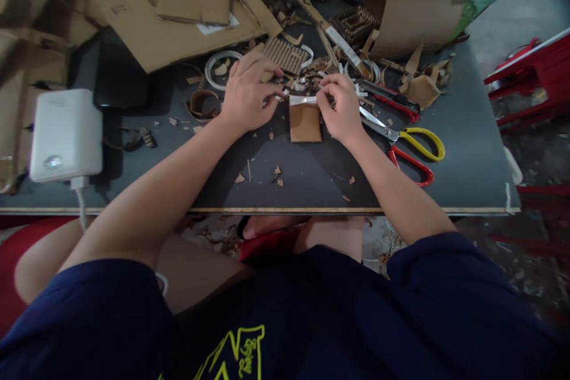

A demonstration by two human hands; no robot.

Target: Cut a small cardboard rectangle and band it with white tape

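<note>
A small brown cardboard piece [305, 123] lies on the dark table, with a white strip [303, 100] along its far edge. My right hand [339, 105] pinches the right end of that strip with thumb and index finger. My left hand [253, 90] is just left of the piece, its fingers curved and apart, the thumb and index finger near a tiny white bit at the strip's left end. Whether the left fingertips touch the strip is too small to tell. Beyond the hands lies a ribbed cardboard piece [285, 54].
Scissors with yellow and red handles [394, 135] and a red cutter [396, 101] lie right of my right hand. A white power bank [66, 135] is at the left. Cardboard sheets [191, 3], a white tape ring [221, 70] and a cardboard tube [416, 12] stand farther back.
</note>
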